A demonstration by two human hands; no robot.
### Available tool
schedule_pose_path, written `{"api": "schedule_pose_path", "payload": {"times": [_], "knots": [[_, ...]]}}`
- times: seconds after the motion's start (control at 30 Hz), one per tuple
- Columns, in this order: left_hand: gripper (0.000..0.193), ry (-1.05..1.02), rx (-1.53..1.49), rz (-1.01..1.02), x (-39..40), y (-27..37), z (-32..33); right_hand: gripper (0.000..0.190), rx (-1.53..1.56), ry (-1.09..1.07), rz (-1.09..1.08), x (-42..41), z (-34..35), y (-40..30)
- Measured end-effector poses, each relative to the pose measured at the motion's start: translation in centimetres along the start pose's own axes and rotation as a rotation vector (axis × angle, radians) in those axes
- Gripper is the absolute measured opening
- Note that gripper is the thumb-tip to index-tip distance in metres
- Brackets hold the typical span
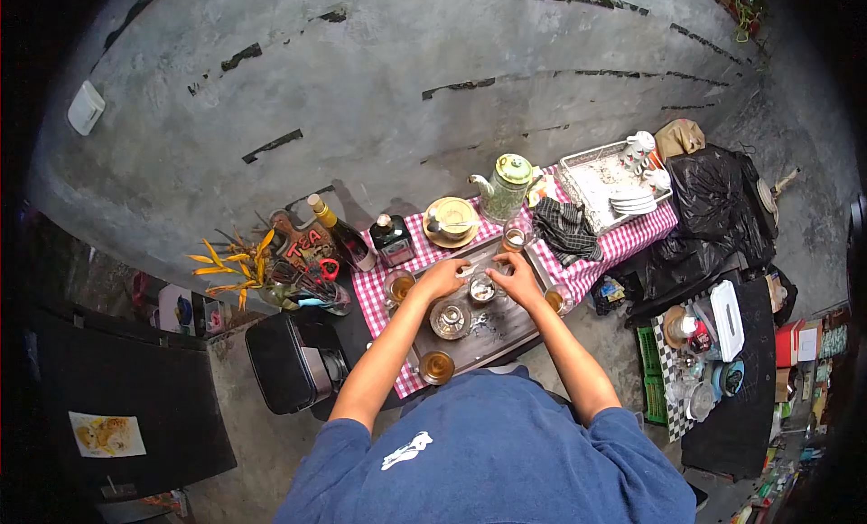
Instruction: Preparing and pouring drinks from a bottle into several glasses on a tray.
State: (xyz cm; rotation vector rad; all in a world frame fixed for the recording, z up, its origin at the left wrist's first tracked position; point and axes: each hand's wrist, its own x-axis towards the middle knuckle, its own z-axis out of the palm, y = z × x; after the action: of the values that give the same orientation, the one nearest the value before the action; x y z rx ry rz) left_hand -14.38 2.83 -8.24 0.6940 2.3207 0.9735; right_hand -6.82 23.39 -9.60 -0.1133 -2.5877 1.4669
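My left hand point(441, 278) and my right hand point(517, 279) are over a dark wooden tray point(504, 331), fingers curved towards each other. Between them stands a clear glass point(482, 291) with a pale content. The fingertips are close to its rim; whether they touch it or grip something transparent is hard to see. In front of my left hand, nearer my body, sits a lidded glass pot point(450, 319). Glasses of brown liquid stand around the tray: one left point(399, 286), one near point(436, 368), one right point(558, 299), and one at the back point(514, 238).
Behind the tray are a green enamel kettle point(508, 185), a yellow bowl point(452, 221), a dark square bottle point(391, 239) and a tall bottle point(342, 233). A dark cloth point(567, 231) and a white wire basket point(596, 185) with saucers lie right. A black appliance point(288, 361) stands left.
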Motion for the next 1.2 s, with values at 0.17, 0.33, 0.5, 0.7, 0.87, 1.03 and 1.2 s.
{"api": "schedule_pose_path", "payload": {"times": [0.17,0.33,0.5,0.7,0.87,1.03,1.2], "knots": [[0.056,0.07,-0.113,0.128,-1.5,1.1,-1.1,0.032,0.522,-0.083,0.365,0.2,-0.3,-2.6],[0.063,0.16,-0.189,0.196,-3.8,5.7,-2.1,0.025,0.78,-0.175,0.404,-0.6,-1.7,-5.6],[0.063,0.338,-0.13,0.227,-5.1,6.5,-2.0,0.03,0.853,-0.252,0.469,-0.8,-2.3,-7.3],[0.054,0.356,-0.32,0.179,-6.7,9.9,-3.2,0.037,0.811,-0.38,0.437,0.2,-3.4,-7.9],[0.049,0.511,-0.265,0.166,-7.1,11.9,-2.5,0.042,0.768,-0.502,0.331,1.1,-5.3,-8.4],[0.051,0.61,-0.243,0.056,-7.6,13.9,-1.1,0.039,0.596,-0.638,0.044,1.7,-7.7,-8.3],[0.048,0.682,-0.306,-0.023,-8.2,16.0,1.2,0.048,0.294,-0.663,-0.189,1.2,-11.2,-10.0]]}}
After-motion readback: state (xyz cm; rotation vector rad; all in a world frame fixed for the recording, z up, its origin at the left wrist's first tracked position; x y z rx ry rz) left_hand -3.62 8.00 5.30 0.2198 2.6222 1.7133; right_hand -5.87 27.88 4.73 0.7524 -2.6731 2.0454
